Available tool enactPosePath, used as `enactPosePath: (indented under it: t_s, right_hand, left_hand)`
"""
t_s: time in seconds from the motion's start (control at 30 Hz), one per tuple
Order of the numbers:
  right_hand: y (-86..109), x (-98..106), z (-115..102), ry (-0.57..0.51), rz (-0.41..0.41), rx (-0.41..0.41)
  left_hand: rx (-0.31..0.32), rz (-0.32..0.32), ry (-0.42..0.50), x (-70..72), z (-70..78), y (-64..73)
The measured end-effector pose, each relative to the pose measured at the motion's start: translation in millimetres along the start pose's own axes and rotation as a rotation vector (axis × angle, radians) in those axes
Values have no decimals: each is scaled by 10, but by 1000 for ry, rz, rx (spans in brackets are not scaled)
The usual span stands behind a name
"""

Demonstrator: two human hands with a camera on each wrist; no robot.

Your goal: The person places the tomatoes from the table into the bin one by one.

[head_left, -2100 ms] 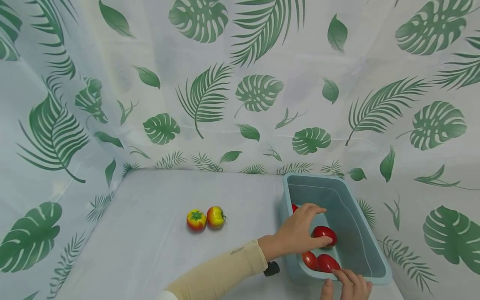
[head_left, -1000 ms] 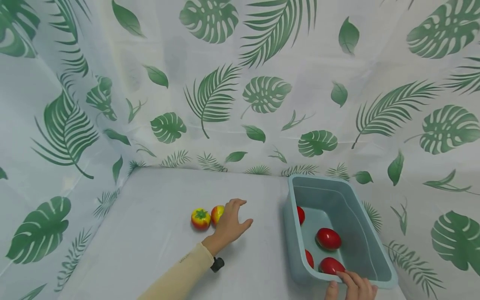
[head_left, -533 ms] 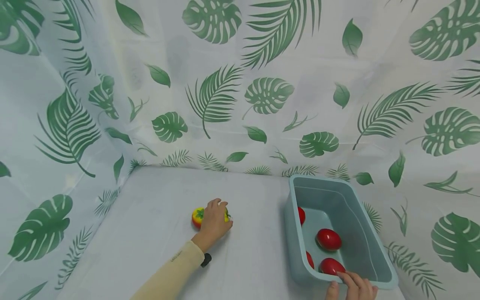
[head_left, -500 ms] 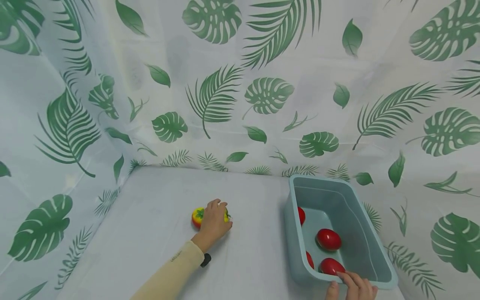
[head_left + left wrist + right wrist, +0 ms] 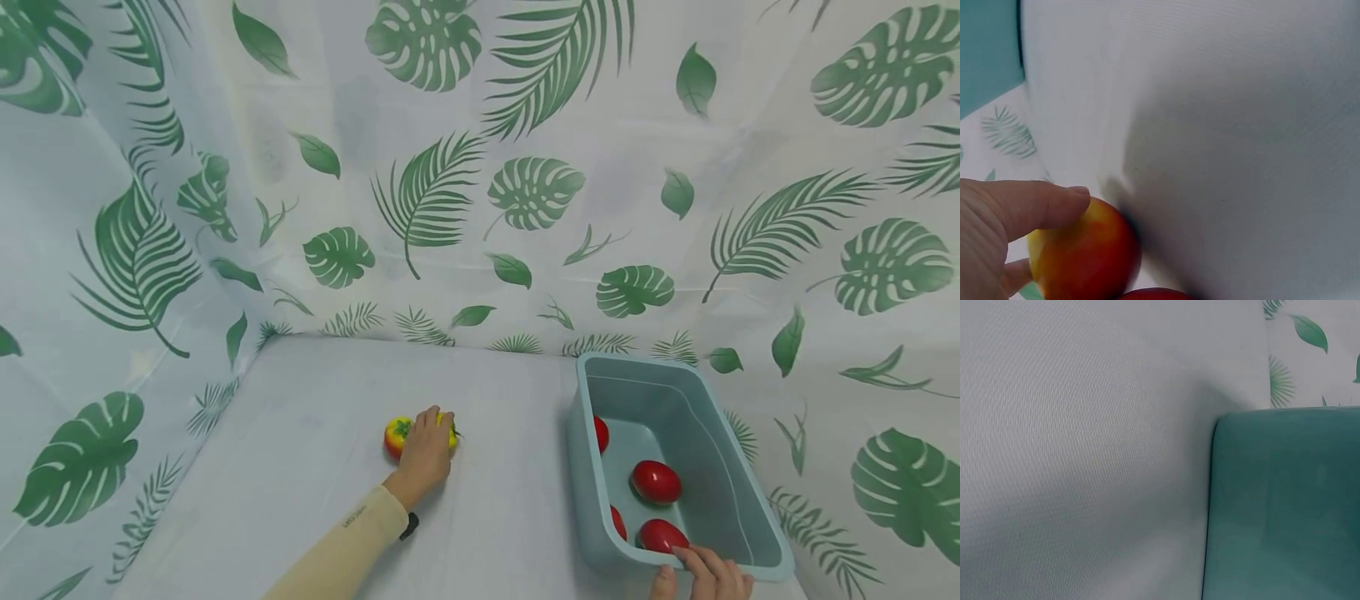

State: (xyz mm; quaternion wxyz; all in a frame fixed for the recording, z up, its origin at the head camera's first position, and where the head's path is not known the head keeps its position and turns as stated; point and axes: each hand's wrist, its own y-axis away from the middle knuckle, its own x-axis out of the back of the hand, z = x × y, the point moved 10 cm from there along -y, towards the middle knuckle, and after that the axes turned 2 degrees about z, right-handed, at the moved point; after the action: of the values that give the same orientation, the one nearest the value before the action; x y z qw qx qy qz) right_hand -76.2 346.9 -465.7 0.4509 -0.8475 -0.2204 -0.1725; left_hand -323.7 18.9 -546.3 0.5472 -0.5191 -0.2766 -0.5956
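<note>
My left hand [image 5: 425,456] grips a round, glossy yellow-and-red fruit [image 5: 1094,253] with a thin green stem, its thumb lying across one side in the left wrist view. Beside it on the table sits a similar yellow-and-red fruit [image 5: 395,437] with a green leafy top, partly behind the hand. My right hand [image 5: 708,573] holds the near rim of a blue-grey plastic bin [image 5: 587,467], fingers over the edge and thumb outside. In the bin lie several red fruits, including an oval one [image 5: 656,482] mid-floor and another [image 5: 662,535] by the right fingertips.
A white cloth [image 5: 315,425] covers the table. Leaf-printed white curtains [image 5: 450,208] rise behind it and along the left and right sides. The bin's left wall [image 5: 1285,506] stands tall in the right wrist view.
My left hand came out of the bin, moved left to the two yellow-and-red fruits and closed round the right-hand one. My right hand stays on the bin's near rim.
</note>
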Motion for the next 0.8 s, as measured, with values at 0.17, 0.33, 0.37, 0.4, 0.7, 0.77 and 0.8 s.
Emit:
enactPosePath:
  t_s: [0.17,0.33,0.37,0.4,0.7,0.77,0.8]
  right_hand:
    - [3,-10,1,-3,-4,11]
    - [7,-21,7,-13,-13,22]
    - [6,-23,6,-14,-16,23]
    - [4,-26,5,-17,-19,25]
    - [-10,-38,12,-25,-29,30]
    - [-10,-42,20,-33,-28,35]
    - [-10,-44,23,-36,-28,38]
  left_hand:
    - [-12,43,7,14,-12,-22]
    - [-4,28,16,-24,-24,-62]
    - [1,24,20,-31,-30,-67]
    - [8,17,21,-40,-36,-70]
    - [63,-27,134,-49,-43,-97]
    - [75,-20,196,-19,-15,-108]
    - [79,-11,232,6,4,-113]
